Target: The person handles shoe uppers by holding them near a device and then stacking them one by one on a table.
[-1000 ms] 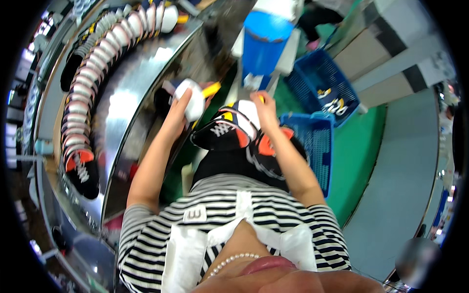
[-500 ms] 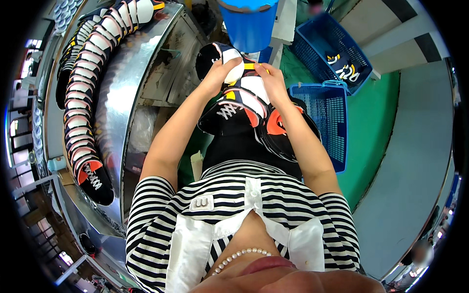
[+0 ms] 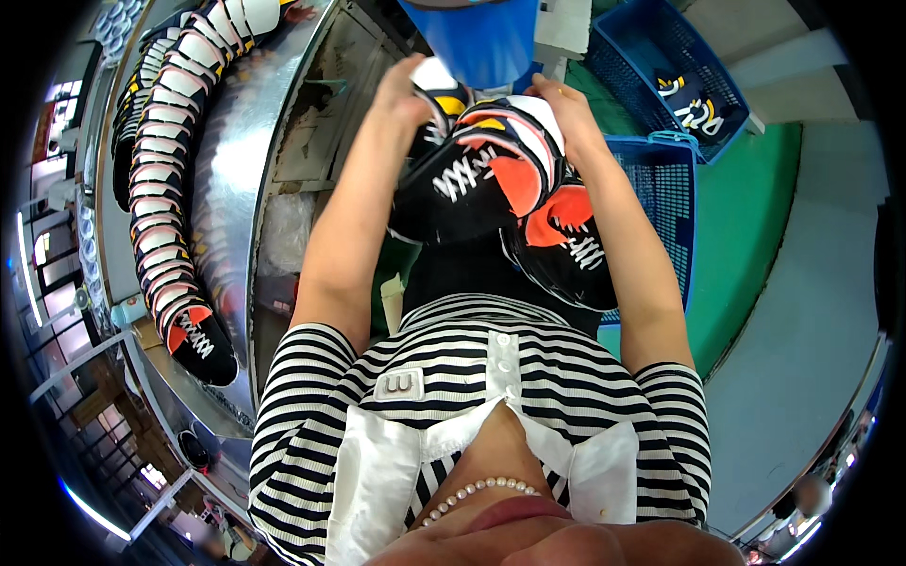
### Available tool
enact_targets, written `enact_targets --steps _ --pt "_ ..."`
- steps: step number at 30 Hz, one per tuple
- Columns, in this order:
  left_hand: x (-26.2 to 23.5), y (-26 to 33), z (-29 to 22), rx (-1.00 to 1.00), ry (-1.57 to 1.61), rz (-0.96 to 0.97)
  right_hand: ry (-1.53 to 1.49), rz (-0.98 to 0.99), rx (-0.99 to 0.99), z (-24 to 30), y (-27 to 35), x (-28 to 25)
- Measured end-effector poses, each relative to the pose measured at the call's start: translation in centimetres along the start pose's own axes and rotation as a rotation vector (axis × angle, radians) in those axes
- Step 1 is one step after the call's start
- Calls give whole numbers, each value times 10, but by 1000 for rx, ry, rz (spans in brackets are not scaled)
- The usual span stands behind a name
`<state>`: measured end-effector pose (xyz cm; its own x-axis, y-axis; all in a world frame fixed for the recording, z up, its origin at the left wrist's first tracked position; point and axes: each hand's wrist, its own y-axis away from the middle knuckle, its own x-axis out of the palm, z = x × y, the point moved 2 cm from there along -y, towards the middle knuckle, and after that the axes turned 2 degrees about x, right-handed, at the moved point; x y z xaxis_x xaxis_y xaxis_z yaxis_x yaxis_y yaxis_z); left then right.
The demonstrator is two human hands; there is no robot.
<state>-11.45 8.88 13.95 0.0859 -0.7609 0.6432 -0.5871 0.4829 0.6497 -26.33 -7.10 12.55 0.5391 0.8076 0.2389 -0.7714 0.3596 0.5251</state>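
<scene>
The lap (image 3: 462, 269) seemingly props nested shoe uppers (image 3: 472, 203), the left hand (image 3: 404, 91) gripping a farther upper (image 3: 433, 77) with its fingers, the right hand (image 3: 572, 115) just beside the nest's right, its finger closure impossible to tell.

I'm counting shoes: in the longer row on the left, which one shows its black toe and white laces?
The end shoe, nearest the person; the other shoes are overlapped by their neighbours.

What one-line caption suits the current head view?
Left hand and right hand at black shoes by the lap, between a curving shoe row and blue baskets.
</scene>
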Motion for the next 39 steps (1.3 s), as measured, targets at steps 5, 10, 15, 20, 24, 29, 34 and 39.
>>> enact_targets --steps 5,10,15,20,24,29,34,39 --pt "-6 121 -18 654 -533 156 -249 -194 -27 -27 6 -50" --pt "-36 156 80 10 -1147 -14 -219 -211 -150 -59 26 0" --pt "-42 151 60 337 -667 193 -181 -175 -157 -51 34 8" --pt "-24 149 11 410 -700 164 313 -144 -505 -29 53 14" --pt "-20 118 13 419 -848 133 531 -104 -548 -13 58 53" --pt "-5 106 15 404 -968 284 350 -124 -488 -20 30 41" --pt "-7 63 6 360 -1014 321 -88 89 -176 -25 -1 32" --pt "-20 26 6 157 -801 187 -258 296 49 -19 -20 24"
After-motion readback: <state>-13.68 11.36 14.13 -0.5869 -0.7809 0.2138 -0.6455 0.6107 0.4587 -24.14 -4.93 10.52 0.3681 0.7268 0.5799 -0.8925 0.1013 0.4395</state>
